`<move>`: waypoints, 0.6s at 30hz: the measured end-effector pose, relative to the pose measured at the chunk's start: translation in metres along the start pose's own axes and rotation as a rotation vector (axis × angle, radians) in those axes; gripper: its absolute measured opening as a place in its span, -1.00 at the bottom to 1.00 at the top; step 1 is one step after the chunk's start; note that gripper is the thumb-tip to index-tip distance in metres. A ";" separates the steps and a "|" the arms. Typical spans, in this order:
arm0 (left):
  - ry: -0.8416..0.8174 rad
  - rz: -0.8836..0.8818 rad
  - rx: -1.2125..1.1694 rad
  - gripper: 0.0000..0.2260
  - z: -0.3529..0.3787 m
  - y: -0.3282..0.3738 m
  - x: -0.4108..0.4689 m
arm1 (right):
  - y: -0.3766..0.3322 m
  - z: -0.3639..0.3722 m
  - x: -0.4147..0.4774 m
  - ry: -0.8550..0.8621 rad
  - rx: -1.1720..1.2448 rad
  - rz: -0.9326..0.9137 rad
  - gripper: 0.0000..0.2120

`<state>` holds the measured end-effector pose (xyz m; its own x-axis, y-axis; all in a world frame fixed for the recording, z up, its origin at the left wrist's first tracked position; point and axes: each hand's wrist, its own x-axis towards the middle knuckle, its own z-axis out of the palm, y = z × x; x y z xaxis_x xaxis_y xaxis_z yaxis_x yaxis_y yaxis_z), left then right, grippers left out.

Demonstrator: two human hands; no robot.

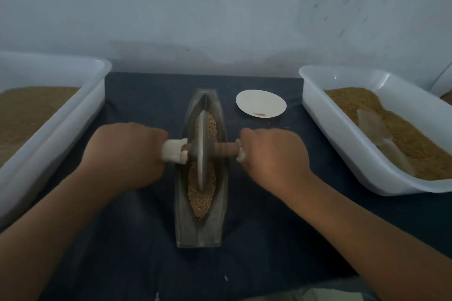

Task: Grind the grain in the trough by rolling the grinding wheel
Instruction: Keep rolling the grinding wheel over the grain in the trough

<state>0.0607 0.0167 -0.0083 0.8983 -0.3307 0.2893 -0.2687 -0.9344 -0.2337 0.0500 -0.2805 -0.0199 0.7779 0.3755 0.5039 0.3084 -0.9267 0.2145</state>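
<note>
My left hand and right hand gripping the axle handles, grinding wheel upright in the grain-filled trough, desk beneath

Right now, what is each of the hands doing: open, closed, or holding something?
Left hand: closed, gripping the cloth-wrapped left end of the handle of the grinding wheel.
Right hand: closed, gripping the handle's right end.

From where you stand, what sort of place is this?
Probably a grain-grinding work table: a grinding wheel in a trough of grain, between a left tub and right tub holding more.
</note>
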 end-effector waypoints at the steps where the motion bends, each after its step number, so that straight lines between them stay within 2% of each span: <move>1: -0.003 -0.005 -0.004 -0.71 0.001 -0.001 0.001 | 0.000 0.001 0.002 0.001 0.004 0.004 -0.69; 6: -0.078 -0.093 -0.082 -0.82 0.003 0.000 0.046 | 0.004 0.014 0.054 -0.035 -0.014 0.063 -0.60; 10: -0.153 -0.081 -0.130 -0.86 -0.003 0.000 0.056 | 0.005 0.015 0.066 -0.041 -0.023 0.062 -0.46; 14: -0.117 0.013 -0.037 -0.84 -0.012 0.000 0.019 | 0.004 0.007 0.019 0.040 0.004 0.005 -0.62; 18: -0.060 0.073 -0.017 -0.81 -0.017 -0.001 -0.002 | 0.003 0.005 -0.009 0.125 0.001 -0.010 -0.65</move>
<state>0.0534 0.0159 0.0075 0.8951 -0.3903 0.2157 -0.3401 -0.9103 -0.2361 0.0470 -0.2868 -0.0280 0.7003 0.3831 0.6023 0.3161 -0.9230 0.2196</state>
